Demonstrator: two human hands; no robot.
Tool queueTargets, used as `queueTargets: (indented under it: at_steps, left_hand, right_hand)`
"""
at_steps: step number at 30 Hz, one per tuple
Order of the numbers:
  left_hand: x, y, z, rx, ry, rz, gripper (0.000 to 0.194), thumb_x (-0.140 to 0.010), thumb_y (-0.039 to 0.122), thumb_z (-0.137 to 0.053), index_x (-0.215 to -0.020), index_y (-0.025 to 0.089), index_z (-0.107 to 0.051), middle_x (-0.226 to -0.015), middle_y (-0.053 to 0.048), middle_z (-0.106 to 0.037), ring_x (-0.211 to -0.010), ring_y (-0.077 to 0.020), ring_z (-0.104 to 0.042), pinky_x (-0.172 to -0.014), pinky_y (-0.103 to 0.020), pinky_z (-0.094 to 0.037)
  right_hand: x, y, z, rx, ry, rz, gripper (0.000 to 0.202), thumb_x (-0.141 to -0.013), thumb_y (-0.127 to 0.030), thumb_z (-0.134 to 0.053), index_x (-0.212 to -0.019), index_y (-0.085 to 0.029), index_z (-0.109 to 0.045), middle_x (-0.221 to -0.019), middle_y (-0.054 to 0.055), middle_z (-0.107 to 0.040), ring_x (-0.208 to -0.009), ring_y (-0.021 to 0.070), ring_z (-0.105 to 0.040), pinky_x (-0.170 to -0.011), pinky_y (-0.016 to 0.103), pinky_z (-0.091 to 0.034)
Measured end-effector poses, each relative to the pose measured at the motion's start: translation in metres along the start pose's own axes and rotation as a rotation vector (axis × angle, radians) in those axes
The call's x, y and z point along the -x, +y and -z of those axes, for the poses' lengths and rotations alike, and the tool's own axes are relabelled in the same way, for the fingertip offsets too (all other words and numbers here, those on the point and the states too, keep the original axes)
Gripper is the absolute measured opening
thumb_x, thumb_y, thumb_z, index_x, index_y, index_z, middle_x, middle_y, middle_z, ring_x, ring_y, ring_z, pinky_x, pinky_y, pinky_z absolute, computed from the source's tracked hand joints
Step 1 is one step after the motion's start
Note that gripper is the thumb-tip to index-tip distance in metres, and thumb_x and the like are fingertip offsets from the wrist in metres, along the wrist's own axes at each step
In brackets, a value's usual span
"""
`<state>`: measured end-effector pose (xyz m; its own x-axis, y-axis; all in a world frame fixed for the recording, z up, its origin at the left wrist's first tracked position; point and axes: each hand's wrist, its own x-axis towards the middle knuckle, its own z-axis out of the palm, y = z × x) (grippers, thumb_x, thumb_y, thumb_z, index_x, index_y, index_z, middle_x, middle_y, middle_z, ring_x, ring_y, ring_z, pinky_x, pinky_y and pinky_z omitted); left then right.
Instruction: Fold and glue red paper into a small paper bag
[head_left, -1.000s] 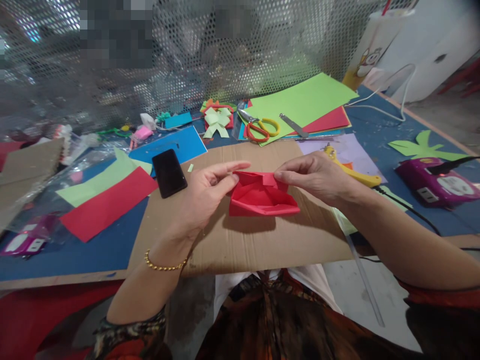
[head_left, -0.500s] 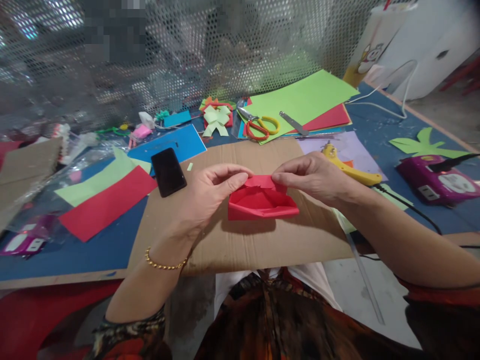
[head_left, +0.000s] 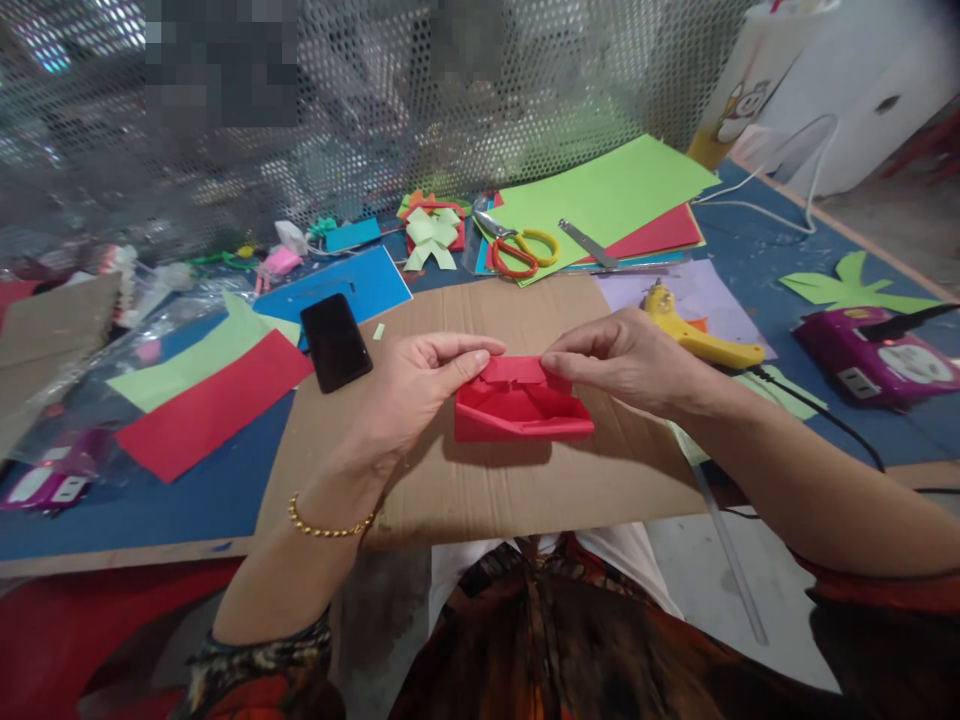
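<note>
A folded red paper box [head_left: 517, 428] is held over the cardboard sheet [head_left: 457, 500], its hollow side facing me. My left hand [head_left: 420, 385] pinches the left end of its far flap between thumb and fingers. At the right end of the same flap, my right hand [head_left: 619, 360] grips with thumb and forefinger. The flap between the two hands shows a small slit or notch near its middle. A yellow glue gun [head_left: 694, 338] lies just beyond my right hand. Left of my left hand is a black phone [head_left: 335, 343].
Behind the cardboard lie scissors [head_left: 525, 250], a metal nail clipper [head_left: 587, 243] and green paper [head_left: 607, 195]. Purple power strips stand at right [head_left: 874, 355] and left. Red paper [head_left: 214, 405] lies at left. A drink cup [head_left: 739, 90] stands by the perforated metal screen [head_left: 360, 110].
Both hands keep their pinch on the red flap. The flap has tilted slightly, so its face shows more. Otherwise the scene shifts only a little with the camera.
</note>
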<state>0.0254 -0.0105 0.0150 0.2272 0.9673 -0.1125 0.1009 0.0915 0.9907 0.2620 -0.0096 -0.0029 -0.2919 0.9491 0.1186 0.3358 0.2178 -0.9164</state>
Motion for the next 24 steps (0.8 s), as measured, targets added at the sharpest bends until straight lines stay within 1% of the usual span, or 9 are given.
queueTargets:
  at_steps: [3, 8, 10, 16, 20, 24]
  left_hand:
    - [0.0, 0.001, 0.0, -0.027, 0.016, -0.014, 0.017, -0.083, 0.029, -0.085, -0.095, 0.018, -0.09, -0.087, -0.006, -0.085, -0.072, -0.0131, -0.074, -0.066, -0.02, -0.06]
    - [0.0, 0.005, 0.0, -0.07, 0.014, -0.019, 0.014, -0.078, 0.025, -0.086, -0.09, 0.018, -0.09, -0.084, -0.005, -0.085, -0.069, -0.0116, -0.073, -0.062, -0.017, -0.058]
    - [-0.001, 0.006, 0.0, -0.067, 0.011, -0.009, 0.013, -0.076, 0.024, -0.086, -0.087, 0.018, -0.089, -0.082, -0.005, -0.085, -0.068, -0.0117, -0.073, -0.061, -0.017, -0.057]
    - [0.001, 0.007, -0.002, -0.09, 0.02, 0.048, 0.018, -0.071, 0.027, -0.091, -0.087, 0.017, -0.088, -0.074, -0.005, -0.081, -0.062, -0.0132, -0.071, -0.054, -0.019, -0.054]
    - [0.003, 0.006, -0.002, -0.101, 0.007, 0.065, 0.019, -0.072, 0.029, -0.09, -0.087, 0.017, -0.087, -0.077, -0.006, -0.082, -0.064, -0.0147, -0.072, -0.054, -0.02, -0.054]
    - [0.003, 0.004, -0.001, -0.124, -0.004, 0.037, 0.016, -0.075, 0.023, -0.085, -0.09, 0.018, -0.087, -0.081, -0.006, -0.082, -0.065, -0.0138, -0.071, -0.054, -0.02, -0.051]
  right_hand:
    - [0.0, -0.003, 0.0, 0.045, -0.095, -0.024, 0.038, -0.091, -0.037, -0.067, -0.057, -0.021, -0.063, -0.055, -0.001, -0.046, -0.054, 0.01, -0.037, -0.053, 0.03, -0.027]
    - [0.001, -0.006, -0.002, 0.074, -0.101, -0.064, 0.037, -0.092, -0.032, -0.063, -0.057, -0.02, -0.062, -0.057, -0.001, -0.048, -0.055, 0.0109, -0.039, -0.055, 0.031, -0.026]
    - [0.001, -0.006, -0.003, 0.101, -0.091, -0.071, 0.037, -0.092, -0.032, -0.061, -0.057, -0.02, -0.062, -0.057, -0.001, -0.047, -0.056, 0.0108, -0.038, -0.054, 0.031, -0.026]
    - [0.001, -0.01, -0.006, 0.123, -0.091, -0.033, 0.036, -0.089, -0.035, -0.059, -0.057, -0.019, -0.059, -0.057, -0.002, -0.043, -0.057, 0.0105, -0.035, -0.052, 0.029, -0.026]
    - [0.002, -0.011, -0.008, 0.091, -0.1, -0.003, 0.037, -0.087, -0.04, -0.061, -0.056, -0.02, -0.058, -0.056, -0.002, -0.043, -0.057, 0.0106, -0.035, -0.051, 0.028, -0.026]
    - [0.003, -0.011, -0.009, 0.064, -0.115, -0.007, 0.041, -0.088, -0.046, -0.064, -0.056, -0.02, -0.059, -0.056, -0.001, -0.045, -0.057, 0.0109, -0.037, -0.051, 0.029, -0.026]
